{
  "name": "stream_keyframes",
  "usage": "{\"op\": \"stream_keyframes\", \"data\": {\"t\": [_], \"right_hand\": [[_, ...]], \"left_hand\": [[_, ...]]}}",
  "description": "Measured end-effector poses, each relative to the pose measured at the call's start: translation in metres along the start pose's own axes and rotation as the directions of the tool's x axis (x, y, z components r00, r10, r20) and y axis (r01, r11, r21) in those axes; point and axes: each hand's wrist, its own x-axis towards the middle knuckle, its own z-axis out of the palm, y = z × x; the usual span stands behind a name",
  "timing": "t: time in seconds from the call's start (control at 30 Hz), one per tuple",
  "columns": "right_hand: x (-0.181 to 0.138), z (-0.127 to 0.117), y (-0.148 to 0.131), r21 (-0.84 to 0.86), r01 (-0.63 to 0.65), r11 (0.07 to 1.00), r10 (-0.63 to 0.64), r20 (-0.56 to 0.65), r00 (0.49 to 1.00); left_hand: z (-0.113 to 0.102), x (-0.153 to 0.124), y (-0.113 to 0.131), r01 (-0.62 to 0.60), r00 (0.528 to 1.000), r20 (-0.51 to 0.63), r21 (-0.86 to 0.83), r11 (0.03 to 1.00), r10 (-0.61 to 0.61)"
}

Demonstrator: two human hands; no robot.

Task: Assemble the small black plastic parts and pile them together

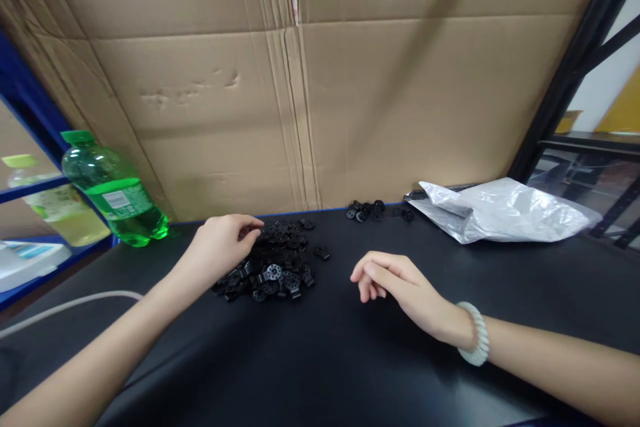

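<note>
Noted pile of black parts (pixel 280 267) heaped loosely on the black table (pixel 320 373): small perforated discs and clip-like pieces. Found left hand (pixel 220 247) at the far-left edge of the pile, touching it, with fingers (pixel 250 223) and thumb drawn together over the topmost pieces; grip on any single piece not determinable from this view. Found right hand (pixel 395 283) just right of the pile and apart from it, resting on the table, fingers loosely half-curled, nothing held. Logged pale bead bracelet (pixel 477 340) on the right wrist. Logged one stray part (pixel 323 253) just off the right edge of the pile. Logged smaller cluster (pixel 367 210) of the same black parts beyond the pile and to its right, near the back edge of the table, well apart from both hands. Logged crumpled clear plastic bag (pixel 500 217) farther right of the pile, past the cluster, lying flat. Logged green bottle (pixel 117 197) well left of the pile, capped, partly filled. Logged cardboard sheet (pixel 350 100) directly behind the pile, standing as a back wall. Logged white cable (pixel 70 303) left of the pile, on the near side.
</note>
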Motion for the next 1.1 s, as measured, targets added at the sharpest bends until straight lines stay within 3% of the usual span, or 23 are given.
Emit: {"op": "stream_keyframes", "data": {"t": [0.07,0.17,0.3,0.4,0.63,0.83,1.1], "right_hand": [[0.005,-0.008,0.001,-0.182,0.060,0.981,-0.067,-0.036,0.997],[0.022,-0.035,0.005,-0.514,0.116,0.850,-0.200,-0.112,0.973],[0.057,-0.082,0.015,-0.696,0.067,0.714,-0.255,-0.170,0.952],[0.083,-0.108,0.023,-0.820,0.063,0.569,-0.275,-0.118,0.954],[0.121,-0.122,0.036,-0.942,0.063,0.328,-0.166,0.008,0.986],[0.126,-0.118,0.037,-0.951,0.059,0.304,-0.150,0.013,0.989],[0.110,-0.110,0.018,-0.876,0.039,0.480,-0.264,-0.102,0.959]], "left_hand": [[0.004,-0.006,0.010,-0.051,0.998,-0.023,0.008,0.999,0.051],[0.012,-0.022,0.032,-0.170,0.985,-0.042,-0.031,0.985,0.169],[0.031,-0.048,0.059,-0.376,0.924,-0.010,-0.200,0.905,0.382],[0.048,-0.063,0.070,-0.424,0.891,0.024,-0.313,0.850,0.453],[0.064,-0.075,0.076,-0.434,0.865,0.059,-0.412,0.801,0.498],[0.063,-0.076,0.076,-0.435,0.863,0.054,-0.428,0.792,0.502],[0.060,-0.076,0.076,-0.409,0.888,-0.035,-0.513,0.754,0.458]]}}
